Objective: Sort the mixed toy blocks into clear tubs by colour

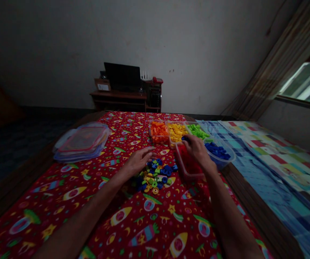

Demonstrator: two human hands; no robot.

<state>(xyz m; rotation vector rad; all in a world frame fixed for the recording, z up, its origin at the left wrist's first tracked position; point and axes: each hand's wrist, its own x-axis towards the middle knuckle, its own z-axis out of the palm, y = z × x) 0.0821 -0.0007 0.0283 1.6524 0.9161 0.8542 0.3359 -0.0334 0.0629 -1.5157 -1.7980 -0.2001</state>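
The sorting by colour seems to be well advanced: orange pieces [159,130], yellow pieces [176,132], green pieces [198,131] and blue pieces [218,151] lie each in their own container, while the nearer box [184,172] looks red inside, too dark to tell single pieces. What is left is a mixed pile [155,177] of blue, yellow and green pieces on the red patterned cloth [138,216], between the two forearms. The right hand [196,148], above the nearer box, pinches a small dark blue piece [184,138] between thumb and fingers. The left hand [138,162] is at the pile's left edge, its fingers loosely spread, and I see nothing held in it. The right hand and forearm partly hide the nearer box; the stacked lids [81,141] lie well apart on the left, blocking nothing
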